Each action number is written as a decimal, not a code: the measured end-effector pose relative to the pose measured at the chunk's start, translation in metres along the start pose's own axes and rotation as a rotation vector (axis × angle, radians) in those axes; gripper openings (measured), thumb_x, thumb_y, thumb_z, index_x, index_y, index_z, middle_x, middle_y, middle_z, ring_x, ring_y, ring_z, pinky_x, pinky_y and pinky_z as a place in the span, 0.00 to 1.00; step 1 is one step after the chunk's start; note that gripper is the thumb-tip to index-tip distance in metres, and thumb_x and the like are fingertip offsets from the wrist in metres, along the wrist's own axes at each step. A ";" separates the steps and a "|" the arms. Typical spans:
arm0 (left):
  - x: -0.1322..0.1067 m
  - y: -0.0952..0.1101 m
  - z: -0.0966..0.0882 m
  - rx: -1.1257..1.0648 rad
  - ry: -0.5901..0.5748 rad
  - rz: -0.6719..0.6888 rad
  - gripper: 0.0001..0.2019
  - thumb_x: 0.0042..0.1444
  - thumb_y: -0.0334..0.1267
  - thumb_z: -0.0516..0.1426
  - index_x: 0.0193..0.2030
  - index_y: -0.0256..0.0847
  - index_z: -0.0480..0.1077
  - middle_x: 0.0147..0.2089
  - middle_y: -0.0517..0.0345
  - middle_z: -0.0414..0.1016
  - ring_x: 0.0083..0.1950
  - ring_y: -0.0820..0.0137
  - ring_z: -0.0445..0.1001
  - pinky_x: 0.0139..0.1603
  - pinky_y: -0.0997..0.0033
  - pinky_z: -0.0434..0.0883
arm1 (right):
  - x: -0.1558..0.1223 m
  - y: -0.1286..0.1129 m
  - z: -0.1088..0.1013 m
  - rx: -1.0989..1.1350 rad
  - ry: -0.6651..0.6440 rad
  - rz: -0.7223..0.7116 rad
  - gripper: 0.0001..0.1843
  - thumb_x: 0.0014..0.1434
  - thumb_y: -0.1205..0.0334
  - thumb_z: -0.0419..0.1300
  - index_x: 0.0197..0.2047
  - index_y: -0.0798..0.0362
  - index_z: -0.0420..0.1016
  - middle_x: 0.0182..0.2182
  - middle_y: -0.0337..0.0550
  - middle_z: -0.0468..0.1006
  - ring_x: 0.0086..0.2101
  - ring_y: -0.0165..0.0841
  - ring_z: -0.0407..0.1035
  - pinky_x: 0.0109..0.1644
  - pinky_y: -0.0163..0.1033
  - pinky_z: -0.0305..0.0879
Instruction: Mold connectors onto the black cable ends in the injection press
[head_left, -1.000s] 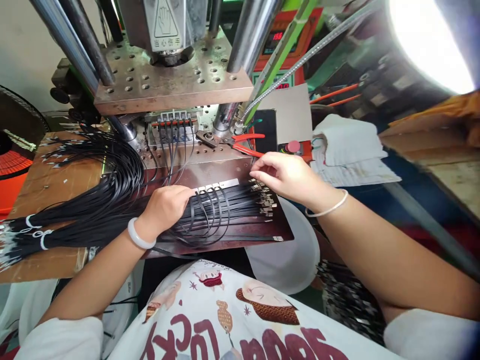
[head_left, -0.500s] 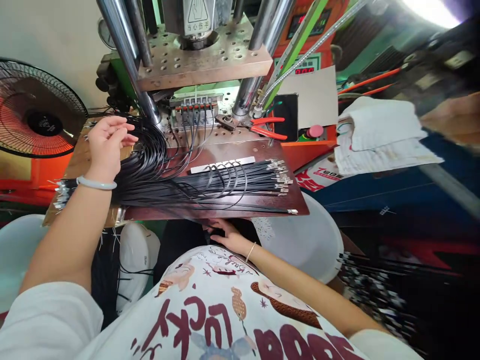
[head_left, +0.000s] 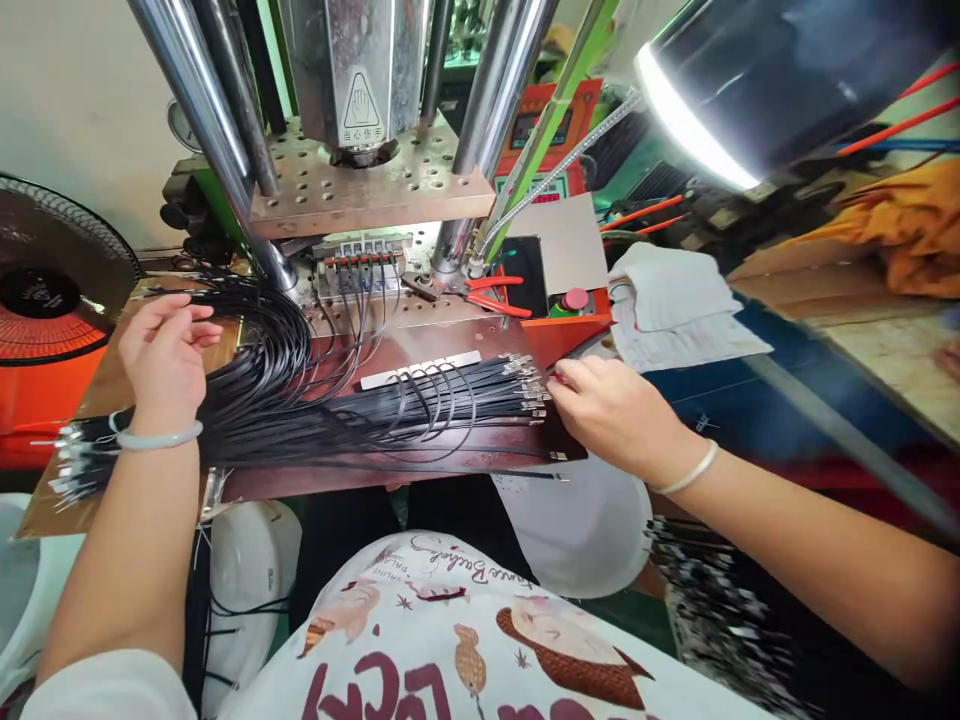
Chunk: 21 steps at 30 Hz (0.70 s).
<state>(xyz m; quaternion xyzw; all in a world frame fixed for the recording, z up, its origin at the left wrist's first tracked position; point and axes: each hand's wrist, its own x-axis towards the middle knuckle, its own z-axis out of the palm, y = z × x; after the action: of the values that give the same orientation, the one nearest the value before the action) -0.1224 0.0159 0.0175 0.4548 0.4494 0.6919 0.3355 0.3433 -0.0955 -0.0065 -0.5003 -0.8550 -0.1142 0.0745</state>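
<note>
My left hand (head_left: 166, 355) is raised above the left part of a bundle of black cables (head_left: 262, 385), fingers loosely curled and apart, with nothing visible in them. My right hand (head_left: 622, 415) is closed beside the connector ends (head_left: 529, 385) at the bundle's right end. A bit of red shows at its fingertips, but what it grips is too hidden to name. Several cables run up from the brown board (head_left: 300, 482) into a metal mould (head_left: 364, 265) under the press plate (head_left: 375, 205). A white strip (head_left: 420, 370) lies behind the bundle.
Red-handled pliers (head_left: 499, 295) lie right of the mould. A red push button (head_left: 574, 300) and folded white cloths (head_left: 675, 300) are farther right. A lamp (head_left: 757, 90) hangs at upper right. A fan (head_left: 45, 290) stands left; a white basin (head_left: 592, 530) sits below the board.
My right hand has risen from my lap to the right end of the board and is now closed there. My left hand stays above the cables. The camera view has shifted.
</note>
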 end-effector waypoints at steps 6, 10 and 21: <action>0.000 -0.008 -0.016 0.021 0.179 0.000 0.10 0.33 0.33 0.57 0.28 0.39 0.70 0.21 0.65 0.74 0.20 0.72 0.68 0.22 0.73 0.65 | 0.069 -0.005 0.022 0.770 0.257 0.174 0.07 0.62 0.64 0.55 0.38 0.52 0.74 0.34 0.45 0.78 0.34 0.37 0.74 0.39 0.41 0.71; 0.001 -0.007 -0.017 0.022 0.207 -0.009 0.11 0.30 0.33 0.58 0.27 0.39 0.71 0.20 0.63 0.73 0.21 0.71 0.67 0.20 0.73 0.63 | 0.082 -0.009 0.036 0.897 0.258 0.069 0.06 0.61 0.61 0.59 0.34 0.51 0.76 0.31 0.43 0.80 0.32 0.34 0.75 0.38 0.39 0.72; -0.013 0.004 -0.010 0.064 0.141 0.101 0.09 0.37 0.32 0.59 0.29 0.43 0.76 0.23 0.62 0.74 0.23 0.71 0.69 0.23 0.71 0.66 | 0.084 -0.009 0.031 0.705 0.059 -0.133 0.10 0.62 0.68 0.50 0.38 0.53 0.73 0.32 0.46 0.79 0.34 0.34 0.73 0.40 0.39 0.71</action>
<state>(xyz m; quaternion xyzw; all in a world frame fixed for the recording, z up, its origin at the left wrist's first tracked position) -0.1269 -0.0002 0.0150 0.4376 0.4702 0.7235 0.2529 0.2937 -0.0206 -0.0175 -0.3836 -0.8701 0.1687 0.2594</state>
